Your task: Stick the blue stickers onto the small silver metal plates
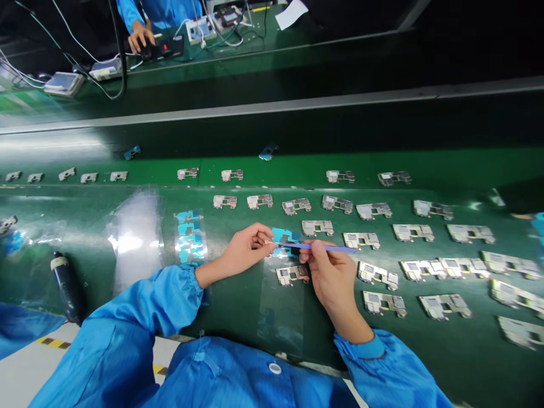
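My right hand (334,277) is closed round slim purple tweezers (335,247). Their tip points left, to the fingertips of my left hand (245,249). Those fingers are pinched together on something small and coppery that I cannot make out. Just behind the tweezers, blue adhesive pieces (284,233) lie on a clear film sheet (280,317). A phone circuit board (289,275) rests on that sheet, close to my right hand. Left of my left hand is another clear sheet with several blue adhesive pieces (189,229) in a column.
Several more circuit boards (413,232) spread over the green bench, mostly right and along the back. A shiny clear sheet (138,243) and a black bottle-shaped tool (68,289) lie left. Across the bench, a co-worker's hand (140,37) touches a black device near cables.
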Action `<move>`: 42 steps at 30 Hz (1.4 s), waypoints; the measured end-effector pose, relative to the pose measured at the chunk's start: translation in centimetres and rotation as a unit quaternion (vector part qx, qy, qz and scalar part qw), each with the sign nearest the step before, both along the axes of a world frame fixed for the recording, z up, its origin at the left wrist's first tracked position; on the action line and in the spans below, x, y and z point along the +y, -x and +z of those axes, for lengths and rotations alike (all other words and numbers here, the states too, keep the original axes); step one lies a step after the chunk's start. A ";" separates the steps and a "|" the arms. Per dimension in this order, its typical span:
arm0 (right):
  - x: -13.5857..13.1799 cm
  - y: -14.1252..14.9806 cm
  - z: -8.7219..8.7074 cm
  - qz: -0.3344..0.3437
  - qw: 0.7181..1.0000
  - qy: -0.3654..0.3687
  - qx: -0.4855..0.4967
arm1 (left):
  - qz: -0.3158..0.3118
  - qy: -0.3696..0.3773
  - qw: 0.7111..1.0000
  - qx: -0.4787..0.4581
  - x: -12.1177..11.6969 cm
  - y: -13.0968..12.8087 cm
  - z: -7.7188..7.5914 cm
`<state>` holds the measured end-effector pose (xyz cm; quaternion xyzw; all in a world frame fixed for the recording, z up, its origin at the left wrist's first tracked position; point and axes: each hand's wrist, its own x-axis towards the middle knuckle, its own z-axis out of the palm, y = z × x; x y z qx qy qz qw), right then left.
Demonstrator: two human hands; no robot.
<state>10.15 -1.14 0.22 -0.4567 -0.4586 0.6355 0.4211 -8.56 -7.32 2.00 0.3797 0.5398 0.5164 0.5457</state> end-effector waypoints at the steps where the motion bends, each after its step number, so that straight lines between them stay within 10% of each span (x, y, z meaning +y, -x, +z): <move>1: 0.0 0.0 0.0 -0.001 1.000 0.001 0.002 | 0.000 0.001 1.000 0.001 0.0 0.0 0.0; 8: 0.0 0.0 0.3 0.004 1.000 -0.012 0.012 | 0.001 0.001 1.000 0.009 0.0 0.0 0.0; 12: -0.2 -1.6 1.6 -0.043 0.983 -0.151 -0.099 | 0.009 -0.001 1.000 -0.025 0.1 0.2 0.1; 18: -3.9 -7.5 2.5 0.115 0.813 -0.448 -0.353 | 0.048 -0.025 0.997 -0.055 0.0 0.6 0.0; 22: -5.1 -11.2 2.5 0.216 0.712 -0.460 -0.484 | 0.035 -0.043 0.996 -0.077 0.1 1.1 -0.7; 25: 0.0 -12.8 4.4 0.256 0.671 -0.455 -0.526 | 0.008 -0.048 0.996 -0.069 0.3 1.4 -1.0; 29: 13.6 -11.8 7.5 0.171 0.729 -0.306 -0.588 | -0.010 -0.026 0.996 -0.086 0.4 1.5 -0.8; 33: 22.8 -8.2 6.8 0.089 0.738 -0.220 -0.632 | -0.020 0.000 0.999 -0.049 0.6 1.4 -0.3; 37: 24.8 -6.0 4.8 0.028 0.748 -0.190 -0.636 | -0.006 0.011 0.998 -0.062 0.8 1.5 -0.2; 42: 22.4 -8.2 6.5 -0.044 0.780 -0.195 -0.593 | -0.009 0.028 0.994 -0.109 0.9 2.1 -1.0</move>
